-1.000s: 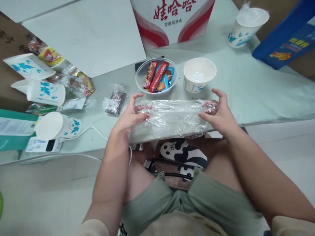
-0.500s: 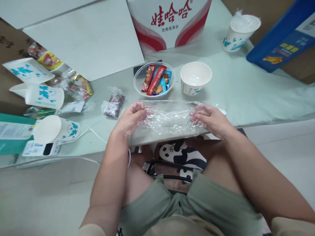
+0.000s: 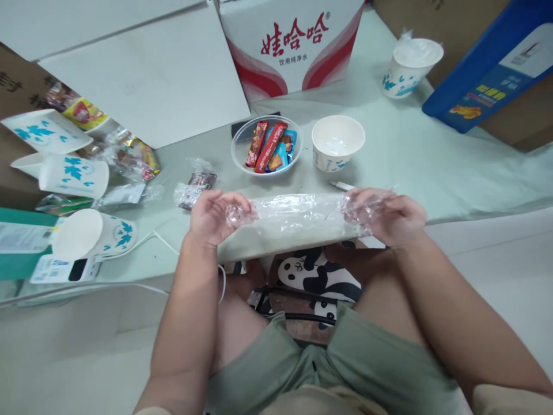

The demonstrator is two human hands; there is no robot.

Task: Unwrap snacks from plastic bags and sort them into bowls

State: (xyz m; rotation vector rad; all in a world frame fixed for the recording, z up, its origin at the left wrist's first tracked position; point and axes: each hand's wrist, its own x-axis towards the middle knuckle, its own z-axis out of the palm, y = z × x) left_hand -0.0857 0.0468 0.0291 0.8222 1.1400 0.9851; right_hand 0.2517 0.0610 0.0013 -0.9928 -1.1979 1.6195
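Observation:
A clear sheet of plastic wrap is stretched between my two hands, just above the table's front edge. My left hand pinches its crumpled left end. Bunched film at the right end is gripped by my right hand. Beyond the wrap stands a round clear plastic bowl with red and blue snack packets in it. To its right is a white paper bowl with a blue leaf print and something clear inside. A pen-like item lies partly behind the film and my right hand.
Paper cups and snack bags crowd the left side, beside a white cable and a dark wrapped packet. A red-and-white carton stands behind. At the right back are a film-covered cup and a blue box.
My hands have moved apart, the right one further right, pulling the crumpled wrap into a longer, tauter strip. The view has shifted slightly.

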